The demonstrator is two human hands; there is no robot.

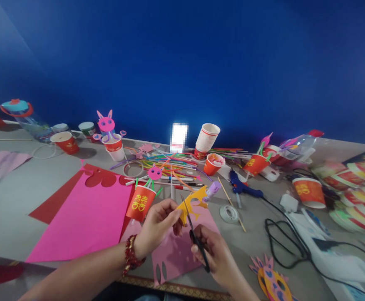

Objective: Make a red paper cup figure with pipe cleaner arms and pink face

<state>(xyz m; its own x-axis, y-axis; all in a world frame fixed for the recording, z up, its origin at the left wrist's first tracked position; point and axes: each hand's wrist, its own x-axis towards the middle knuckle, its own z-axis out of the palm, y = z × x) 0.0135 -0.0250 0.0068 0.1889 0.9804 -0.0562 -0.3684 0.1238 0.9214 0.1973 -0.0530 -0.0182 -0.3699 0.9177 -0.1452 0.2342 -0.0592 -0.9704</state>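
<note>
Near the table's front, my left hand (161,223) pinches the lower left part of a yellow paper piece (198,198) with cut-out edges. My right hand (212,251) grips black-handled scissors (200,246), whose blades lie across the yellow paper, close to my left fingers. Beneath both hands lies a pink sheet (176,259) with holes cut in it. A red paper cup (141,202) with a pink cat-like face (155,172) and green stems leans just left of my left hand. Beyond the yellow paper is a purple object (214,189).
A bright pink sheet (85,217) covers the left. Behind are pipe cleaners (170,161), stacked cups (207,136) and a lit screen (178,138). Right of my hands are a tape roll (229,213), a blue glue gun (243,186), black cable (275,246) and a decorated yellow cutout (273,282).
</note>
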